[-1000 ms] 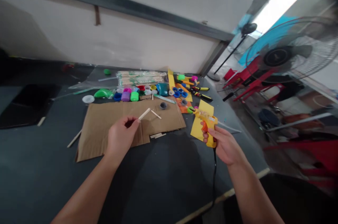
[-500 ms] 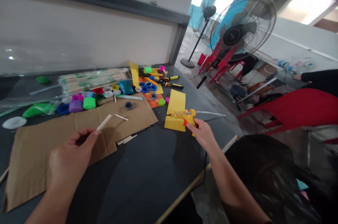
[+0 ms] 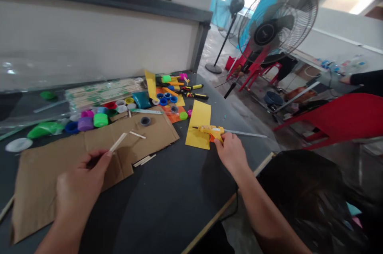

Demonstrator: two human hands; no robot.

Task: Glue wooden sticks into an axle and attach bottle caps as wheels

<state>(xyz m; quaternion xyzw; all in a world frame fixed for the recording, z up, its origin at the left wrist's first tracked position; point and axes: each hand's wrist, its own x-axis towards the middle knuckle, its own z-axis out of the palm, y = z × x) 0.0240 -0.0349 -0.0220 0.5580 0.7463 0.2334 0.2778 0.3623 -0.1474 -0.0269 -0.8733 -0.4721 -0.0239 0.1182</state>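
My left hand (image 3: pixel 80 184) is closed in a pinch on a thin wooden stick (image 3: pixel 118 142), held above a flat brown cardboard sheet (image 3: pixel 54 166). My right hand (image 3: pixel 230 152) is closed round the handle of a yellow glue gun (image 3: pixel 211 130), which lies low over a yellow paper sheet (image 3: pixel 199 124) with its nozzle pointing left. More short sticks (image 3: pixel 144 160) lie on the cardboard's near edge, and another stick (image 3: pixel 137 135) lies on the cardboard.
Coloured bottle caps (image 3: pixel 92 117), a pack of wooden sticks (image 3: pixel 101 90), markers and cutters (image 3: pixel 191 90) lie at the back of the dark table (image 3: pixel 167 206). A standing fan (image 3: pixel 278 18) and red chairs (image 3: pixel 344 118) stand to the right. Another person's sleeve (image 3: pixel 368 80) shows far right.
The view swung right. My right hand lowered the glue gun onto the yellow paper, nozzle turned leftward. My left hand kept hold of the stick above the cardboard.
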